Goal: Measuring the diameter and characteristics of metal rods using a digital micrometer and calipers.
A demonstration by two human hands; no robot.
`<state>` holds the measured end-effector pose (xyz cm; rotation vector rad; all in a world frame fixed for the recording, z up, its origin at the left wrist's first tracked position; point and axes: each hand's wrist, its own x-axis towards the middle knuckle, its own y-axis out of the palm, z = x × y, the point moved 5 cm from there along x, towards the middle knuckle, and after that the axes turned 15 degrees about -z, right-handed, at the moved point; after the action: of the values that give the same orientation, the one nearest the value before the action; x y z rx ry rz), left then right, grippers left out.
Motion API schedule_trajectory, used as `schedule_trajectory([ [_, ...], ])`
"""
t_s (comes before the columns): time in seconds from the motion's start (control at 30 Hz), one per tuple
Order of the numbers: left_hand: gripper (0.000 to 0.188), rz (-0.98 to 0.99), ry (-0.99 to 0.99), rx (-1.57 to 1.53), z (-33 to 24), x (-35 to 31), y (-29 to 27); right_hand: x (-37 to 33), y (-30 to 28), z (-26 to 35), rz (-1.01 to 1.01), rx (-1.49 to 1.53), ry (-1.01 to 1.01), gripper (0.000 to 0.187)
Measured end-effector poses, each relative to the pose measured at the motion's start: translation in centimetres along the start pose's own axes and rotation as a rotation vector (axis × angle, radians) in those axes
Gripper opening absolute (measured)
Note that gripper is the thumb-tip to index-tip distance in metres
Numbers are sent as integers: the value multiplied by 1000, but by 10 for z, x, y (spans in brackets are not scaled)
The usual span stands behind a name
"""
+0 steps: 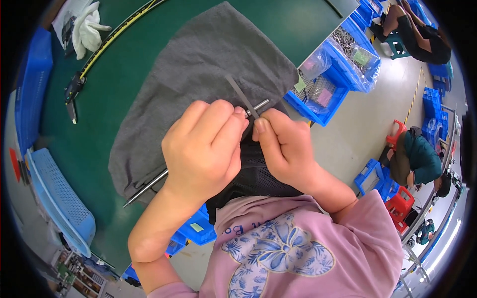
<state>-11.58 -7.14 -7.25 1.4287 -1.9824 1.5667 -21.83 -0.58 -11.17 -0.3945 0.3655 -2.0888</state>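
My left hand (201, 146) is closed around a slim, shiny metal rod (147, 189). The rod slants from a pointed lower-left end up past my fingers, where its stepped tip shows. Between the thumb and fingers of my right hand (285, 146) is pinched a thin, flat grey strip (239, 93), which crosses the rod near that tip. The frame does not show whether the strip is a file or sandpaper. Under both hands a dark grey cloth (198, 54) lies spread on the green tabletop (74, 149).
A folding-type utility knife (74, 89), a yellow tape measure (117, 37) and a white glove (88, 31) lie at the far left. Light-blue basket (64, 193) stands left. Blue bins (318, 111) with metal parts sit right of the table. Two people sit farther right.
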Motion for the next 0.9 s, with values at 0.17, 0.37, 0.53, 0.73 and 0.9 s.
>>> schedule_trajectory([
  [0.17, 13, -25, 12, 20, -2, -2, 1, -15, -18, -7, 54, 75, 54, 11],
  [0.37, 14, -49, 69, 49, -14, -1, -2, -15, -32, -3, 19, 236, 122, 12],
  [0.53, 15, -10, 84, 12, -15, -4, 5, -20, -23, -10, -9, 218, 131, 9],
  [0.73, 16, -6, 107, 19, -14, -4, 4, -19, -13, -11, 7, 246, 125, 8],
  [0.9, 15, 12, 93, 0, -14, -4, 5, -16, -9, -9, -16, 203, 51, 8],
])
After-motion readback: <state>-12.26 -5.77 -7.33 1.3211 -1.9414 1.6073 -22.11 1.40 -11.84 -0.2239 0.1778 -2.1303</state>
